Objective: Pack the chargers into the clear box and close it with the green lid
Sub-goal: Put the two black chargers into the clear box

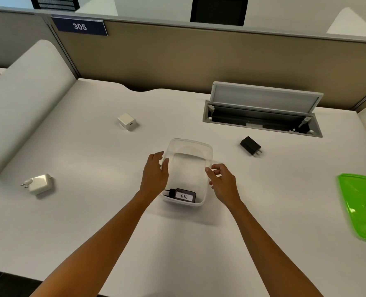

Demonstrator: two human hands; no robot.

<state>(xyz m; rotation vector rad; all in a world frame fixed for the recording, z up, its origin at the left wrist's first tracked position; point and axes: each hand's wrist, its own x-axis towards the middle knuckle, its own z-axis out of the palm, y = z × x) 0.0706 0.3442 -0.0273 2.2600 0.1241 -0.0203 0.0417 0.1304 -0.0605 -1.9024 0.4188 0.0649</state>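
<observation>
We count four chargers. One black charger point(181, 196), labelled 018, lies inside the clear box point(188, 146) at its near end. Three lie loose on the table point(92, 211): a small white cube point(127, 121) far left, a white plug charger point(38, 184) near the left edge, and a second black charger point(251, 146) right of the box. We hold our left hand point(155, 174) against the box's left wall, fingers point(156, 156) spread loosely. Our right hand point(222, 183) sits at the right wall, fingers point(215, 168) curled and parted, gripping nothing. One green lid point(362, 206) lies at the right edge, well apart from the box.
</observation>
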